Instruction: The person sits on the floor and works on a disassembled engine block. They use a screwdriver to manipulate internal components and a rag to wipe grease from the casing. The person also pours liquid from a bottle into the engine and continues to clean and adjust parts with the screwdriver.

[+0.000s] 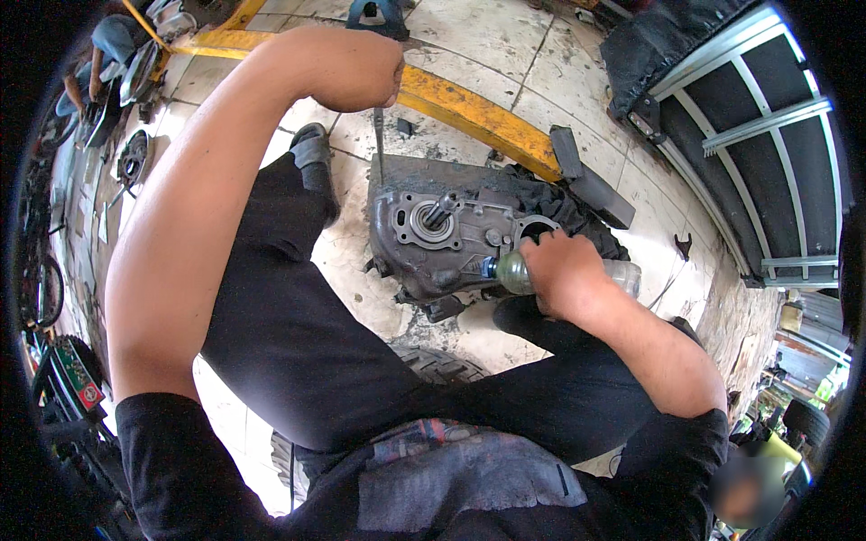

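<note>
The right hand (561, 270) wraps its fingers closed around a clear plastic bottle (519, 272), neck pointing at the grey engine casing (433, 236) just past the fingertips. Farther off, the left hand (356, 68) fists tightly around a thin metal tool (378, 140) standing on that casing.

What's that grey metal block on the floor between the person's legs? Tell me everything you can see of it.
The engine casing is a grimy grey cast-metal block, apparently lying flat on the stained tile floor partly over a black tyre. A short shaft stands up from a round bearing seat; a circular opening shows near its right side. The right hand tips a clear plastic bottle against it; the raised left hand grips a thin tool.
</note>
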`<action>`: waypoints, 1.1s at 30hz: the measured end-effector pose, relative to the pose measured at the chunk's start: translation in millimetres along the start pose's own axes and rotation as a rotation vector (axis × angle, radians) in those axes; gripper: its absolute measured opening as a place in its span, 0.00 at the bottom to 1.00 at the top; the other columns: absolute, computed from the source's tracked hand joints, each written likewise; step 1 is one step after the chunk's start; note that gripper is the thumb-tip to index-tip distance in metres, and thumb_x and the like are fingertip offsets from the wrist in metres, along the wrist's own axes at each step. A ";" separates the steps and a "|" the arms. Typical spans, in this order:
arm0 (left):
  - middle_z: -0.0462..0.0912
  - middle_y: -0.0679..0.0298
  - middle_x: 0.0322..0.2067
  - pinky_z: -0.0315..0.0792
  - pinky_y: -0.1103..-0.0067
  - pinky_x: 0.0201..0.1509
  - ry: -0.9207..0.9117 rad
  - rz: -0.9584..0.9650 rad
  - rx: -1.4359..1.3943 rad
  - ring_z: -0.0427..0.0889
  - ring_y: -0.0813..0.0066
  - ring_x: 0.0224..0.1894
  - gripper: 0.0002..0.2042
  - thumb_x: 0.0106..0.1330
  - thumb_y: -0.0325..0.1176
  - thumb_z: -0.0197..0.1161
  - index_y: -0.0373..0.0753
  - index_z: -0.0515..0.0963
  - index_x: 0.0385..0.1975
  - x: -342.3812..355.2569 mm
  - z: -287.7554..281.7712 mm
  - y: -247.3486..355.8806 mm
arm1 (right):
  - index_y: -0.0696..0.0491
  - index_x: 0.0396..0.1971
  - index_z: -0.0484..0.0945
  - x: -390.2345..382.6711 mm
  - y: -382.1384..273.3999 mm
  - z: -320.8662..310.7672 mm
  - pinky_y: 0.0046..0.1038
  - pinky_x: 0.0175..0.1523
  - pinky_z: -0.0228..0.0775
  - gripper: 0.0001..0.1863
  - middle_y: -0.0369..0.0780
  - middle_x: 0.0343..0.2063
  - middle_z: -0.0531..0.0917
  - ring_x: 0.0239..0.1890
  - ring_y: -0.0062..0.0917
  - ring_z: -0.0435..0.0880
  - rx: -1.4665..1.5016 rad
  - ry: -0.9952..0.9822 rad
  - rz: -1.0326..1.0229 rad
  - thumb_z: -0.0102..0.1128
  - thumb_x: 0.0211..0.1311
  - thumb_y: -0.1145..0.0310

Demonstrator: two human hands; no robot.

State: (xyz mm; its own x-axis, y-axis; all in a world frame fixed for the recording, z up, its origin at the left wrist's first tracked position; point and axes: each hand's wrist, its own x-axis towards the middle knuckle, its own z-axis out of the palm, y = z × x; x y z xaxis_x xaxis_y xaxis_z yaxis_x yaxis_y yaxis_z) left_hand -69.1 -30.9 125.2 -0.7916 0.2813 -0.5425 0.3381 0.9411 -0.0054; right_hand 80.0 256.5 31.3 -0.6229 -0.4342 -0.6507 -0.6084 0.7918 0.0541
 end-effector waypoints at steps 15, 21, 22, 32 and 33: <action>0.84 0.53 0.46 0.74 0.63 0.54 0.022 0.021 -0.024 0.83 0.54 0.50 0.12 0.68 0.36 0.64 0.42 0.80 0.49 -1.1 1.6 -6.5 | 0.55 0.45 0.77 2.9 -12.7 -0.3 0.38 0.48 0.75 0.22 0.45 0.41 0.83 0.47 0.38 0.83 -0.079 0.059 0.059 0.71 0.47 0.70; 0.83 0.51 0.49 0.74 0.61 0.56 0.148 0.059 -0.126 0.82 0.53 0.52 0.15 0.68 0.36 0.64 0.44 0.78 0.54 3.9 10.7 -13.1 | 0.54 0.46 0.81 -2.2 -11.7 -3.4 0.37 0.46 0.74 0.14 0.44 0.42 0.85 0.48 0.36 0.83 -0.157 0.020 0.035 0.61 0.61 0.67; 0.83 0.51 0.49 0.74 0.61 0.56 0.164 0.064 -0.124 0.82 0.53 0.53 0.16 0.68 0.36 0.65 0.44 0.78 0.54 8.1 14.8 -17.3 | 0.54 0.46 0.80 0.1 -10.9 -5.6 0.36 0.46 0.74 0.16 0.44 0.42 0.85 0.48 0.35 0.83 -0.173 0.007 0.070 0.63 0.58 0.67; 0.83 0.52 0.49 0.73 0.62 0.58 0.143 0.057 -0.084 0.81 0.53 0.54 0.16 0.67 0.36 0.66 0.43 0.79 0.54 10.5 16.8 -18.7 | 0.53 0.47 0.80 -4.3 -11.2 -4.9 0.34 0.48 0.74 0.17 0.44 0.43 0.85 0.50 0.34 0.83 -0.167 -0.077 0.117 0.66 0.56 0.68; 0.83 0.52 0.49 0.73 0.62 0.58 0.136 0.062 -0.092 0.81 0.52 0.54 0.16 0.67 0.36 0.66 0.43 0.80 0.53 10.9 16.1 -18.6 | 0.53 0.47 0.80 -5.7 -12.3 -5.2 0.34 0.48 0.74 0.17 0.44 0.43 0.85 0.50 0.35 0.83 -0.160 -0.093 0.105 0.65 0.57 0.68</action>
State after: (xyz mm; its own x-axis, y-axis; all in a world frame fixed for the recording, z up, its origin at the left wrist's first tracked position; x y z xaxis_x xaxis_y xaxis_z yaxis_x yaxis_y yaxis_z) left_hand -75.8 -48.4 106.0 -0.8344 0.3563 -0.4204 0.3454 0.9326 0.1048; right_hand 88.5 247.0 38.3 -0.6434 -0.3060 -0.7017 -0.6176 0.7491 0.2395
